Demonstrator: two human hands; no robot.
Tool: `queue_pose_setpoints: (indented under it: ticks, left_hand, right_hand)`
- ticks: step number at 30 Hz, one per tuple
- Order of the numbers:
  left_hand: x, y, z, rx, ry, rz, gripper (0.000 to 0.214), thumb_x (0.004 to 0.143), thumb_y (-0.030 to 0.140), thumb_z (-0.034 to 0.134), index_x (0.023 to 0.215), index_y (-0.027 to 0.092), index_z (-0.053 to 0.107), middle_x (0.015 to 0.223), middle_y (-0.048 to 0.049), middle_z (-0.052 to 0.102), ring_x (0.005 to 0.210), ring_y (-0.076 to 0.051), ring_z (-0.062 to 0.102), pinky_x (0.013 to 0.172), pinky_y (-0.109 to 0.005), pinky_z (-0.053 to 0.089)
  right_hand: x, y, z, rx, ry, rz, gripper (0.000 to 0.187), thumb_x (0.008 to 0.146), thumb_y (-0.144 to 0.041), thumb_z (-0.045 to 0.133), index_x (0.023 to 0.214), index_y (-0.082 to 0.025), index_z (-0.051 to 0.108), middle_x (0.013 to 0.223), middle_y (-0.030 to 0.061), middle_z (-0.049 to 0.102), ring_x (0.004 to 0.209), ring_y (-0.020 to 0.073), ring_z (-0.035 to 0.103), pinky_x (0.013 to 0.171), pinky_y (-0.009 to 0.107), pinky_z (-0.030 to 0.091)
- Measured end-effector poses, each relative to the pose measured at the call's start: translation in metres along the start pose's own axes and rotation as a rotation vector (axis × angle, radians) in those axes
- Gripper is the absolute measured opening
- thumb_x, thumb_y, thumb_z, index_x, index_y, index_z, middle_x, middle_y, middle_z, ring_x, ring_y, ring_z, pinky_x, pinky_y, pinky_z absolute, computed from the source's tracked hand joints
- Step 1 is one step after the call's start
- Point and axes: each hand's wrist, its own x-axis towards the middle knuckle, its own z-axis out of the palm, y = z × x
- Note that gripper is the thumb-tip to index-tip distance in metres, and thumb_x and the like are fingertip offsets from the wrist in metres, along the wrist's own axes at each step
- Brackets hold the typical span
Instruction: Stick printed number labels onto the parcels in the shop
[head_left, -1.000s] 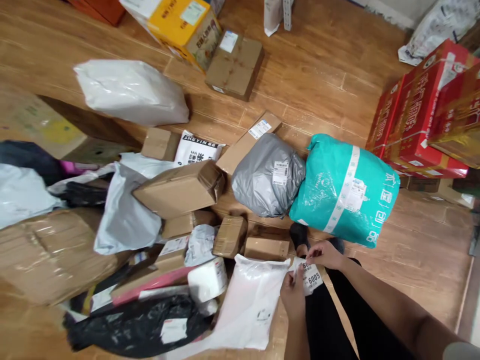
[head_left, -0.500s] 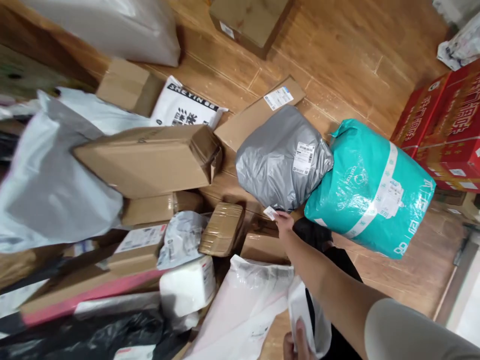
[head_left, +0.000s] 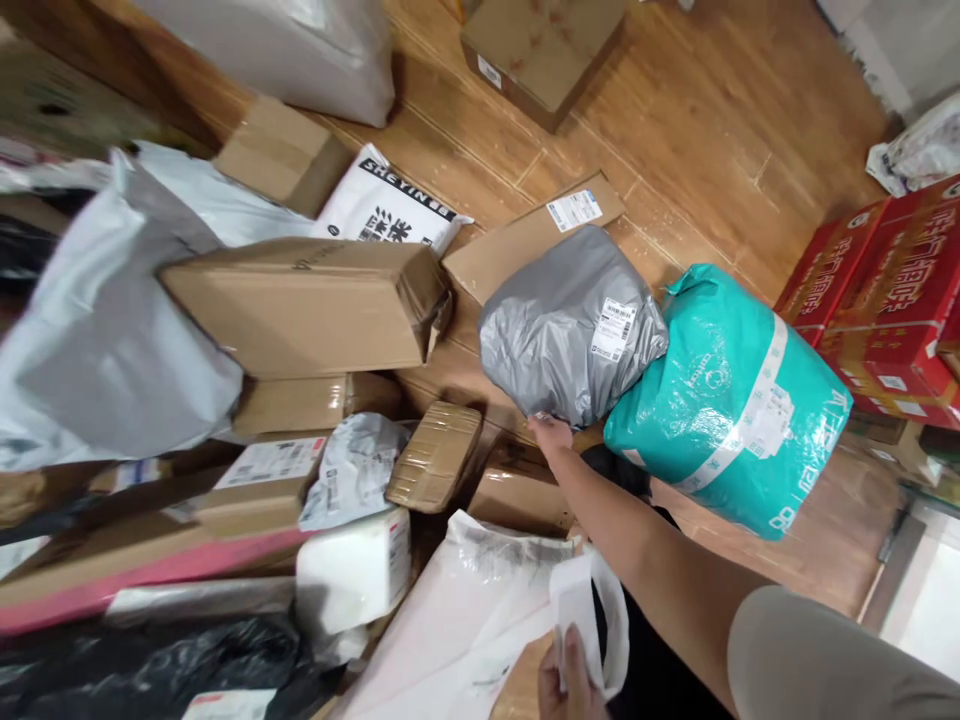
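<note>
My right hand point(head_left: 551, 435) reaches to the lower edge of a grey plastic parcel point(head_left: 555, 310), its closed fingertips against the wrapping. A small pale bit of a label shows at those fingertips, mostly hidden. Low in the view, my left hand point(head_left: 574, 685) is closed around a roll of white labels point(head_left: 574, 595), whose loose strip curves in a loop. The grey parcel carries a printed shipping label point(head_left: 613, 328) and leans against a turquoise plastic parcel point(head_left: 727, 400) on its right. A flat cardboard box point(head_left: 517, 235) lies partly beneath the grey parcel.
Left of my hands lies a heap of boxes and bags, including a long cardboard box point(head_left: 300, 310), a taped brown packet point(head_left: 435, 455) and a white bag point(head_left: 465, 610). Red boxes point(head_left: 892, 290) stand at the right. Another carton point(head_left: 540, 55) sits on the wooden floor point(head_left: 697, 130).
My right hand has brought the small white label to the grey parcel's lower edge. My left hand with the label roll has shifted slightly left and up in view. The camera has turned a little.
</note>
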Motion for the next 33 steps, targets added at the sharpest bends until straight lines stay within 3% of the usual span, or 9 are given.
queue_pose_setpoints:
  ticks: [4, 7, 8, 14, 20, 23, 26, 30, 33]
  left_hand:
    - [-0.001, 0.039, 0.005, -0.049, 0.095, 0.005, 0.05, 0.057, 0.06, 0.08, 0.086, 0.021, 0.069, 0.083, -0.0049, 0.072, 0.079, -0.024, 0.066, 0.064, -0.033, 0.054]
    - [-0.005, 0.066, 0.011, -0.085, 0.055, 0.13, 0.052, 0.056, 0.062, 0.078, 0.085, 0.02, 0.068, 0.081, -0.0041, 0.071, 0.079, -0.023, 0.065, 0.067, -0.032, 0.052]
    - [-0.006, 0.072, 0.014, -0.1, 0.023, 0.162, 0.053, 0.056, 0.063, 0.077, 0.084, 0.02, 0.066, 0.081, -0.0038, 0.071, 0.078, -0.022, 0.064, 0.068, -0.032, 0.052]
    - [-0.021, 0.095, 0.036, -0.005, -0.174, 0.285, 0.048, 0.05, 0.059, 0.078, 0.057, 0.021, 0.05, 0.059, 0.0012, 0.059, 0.063, -0.018, 0.058, 0.063, -0.03, 0.051]
    - [-0.053, 0.124, 0.057, -0.032, -0.356, 0.118, 0.062, 0.058, 0.071, 0.07, 0.093, 0.019, 0.071, 0.097, -0.008, 0.075, 0.093, -0.028, 0.069, 0.076, -0.033, 0.056]
    - [-0.065, 0.133, 0.066, 0.064, -0.345, 0.18, 0.06, 0.051, 0.069, 0.078, 0.084, 0.019, 0.072, 0.086, -0.0063, 0.075, 0.084, -0.027, 0.069, 0.072, -0.03, 0.055]
    - [-0.07, 0.138, 0.075, 0.157, -0.317, 0.228, 0.054, 0.058, 0.07, 0.074, 0.073, 0.019, 0.071, 0.07, -0.0041, 0.072, 0.074, -0.025, 0.068, 0.065, -0.029, 0.054]
    - [-0.063, 0.148, 0.086, 0.081, -0.41, 0.299, 0.049, 0.056, 0.059, 0.081, 0.085, 0.02, 0.076, 0.089, -0.0072, 0.077, 0.088, -0.027, 0.07, 0.077, -0.032, 0.057]
    - [-0.055, 0.158, 0.093, 0.139, -0.495, 0.338, 0.042, 0.053, 0.056, 0.082, 0.074, 0.02, 0.076, 0.081, -0.0075, 0.076, 0.081, -0.025, 0.07, 0.076, -0.033, 0.057]
  right_hand:
    - [-0.07, -0.021, -0.059, 0.014, -0.521, -0.056, 0.034, 0.061, -0.045, 0.088, 0.079, -0.02, 0.075, 0.085, 0.0005, 0.075, 0.089, 0.0204, 0.069, 0.08, 0.028, 0.054]
    - [-0.12, -0.014, -0.114, -0.028, -1.036, -0.008, 0.061, 0.043, -0.059, 0.09, 0.085, -0.017, 0.075, 0.08, 0.0018, 0.073, 0.073, 0.0163, 0.065, 0.066, 0.025, 0.05]
    - [-0.133, -0.01, -0.131, -0.033, -1.089, -0.028, 0.065, 0.042, -0.063, 0.089, 0.085, -0.016, 0.074, 0.077, 0.0004, 0.071, 0.07, 0.0131, 0.062, 0.065, 0.023, 0.047]
    - [-0.164, 0.005, -0.189, 0.15, -0.869, -0.081, 0.062, 0.049, -0.062, 0.087, 0.085, -0.015, 0.068, 0.077, -0.0026, 0.063, 0.067, 0.0088, 0.053, 0.066, 0.024, 0.04]
    - [-0.167, -0.005, -0.207, 0.245, -0.717, 0.003, 0.061, 0.044, -0.06, 0.089, 0.076, -0.016, 0.06, 0.069, -0.0038, 0.061, 0.062, 0.0105, 0.054, 0.064, 0.026, 0.043]
    - [-0.169, -0.012, -0.215, 0.225, -0.642, -0.058, 0.054, 0.053, -0.057, 0.087, 0.081, -0.017, 0.064, 0.071, -0.0038, 0.06, 0.063, 0.0108, 0.052, 0.062, 0.025, 0.04]
    - [-0.17, -0.019, -0.229, 0.143, -0.585, -0.142, 0.04, 0.065, -0.052, 0.081, 0.079, -0.018, 0.067, 0.068, -0.0036, 0.057, 0.063, 0.0109, 0.048, 0.061, 0.024, 0.038]
    - [-0.165, -0.02, -0.246, -0.067, -0.567, -0.227, 0.028, 0.071, -0.042, 0.077, 0.067, -0.017, 0.065, 0.06, -0.0042, 0.051, 0.058, 0.0104, 0.042, 0.055, 0.024, 0.033]
    - [-0.158, -0.013, -0.249, -0.06, -0.536, -0.253, 0.029, 0.072, -0.042, 0.076, 0.066, -0.017, 0.063, 0.061, -0.0042, 0.051, 0.059, 0.0103, 0.043, 0.055, 0.023, 0.033]
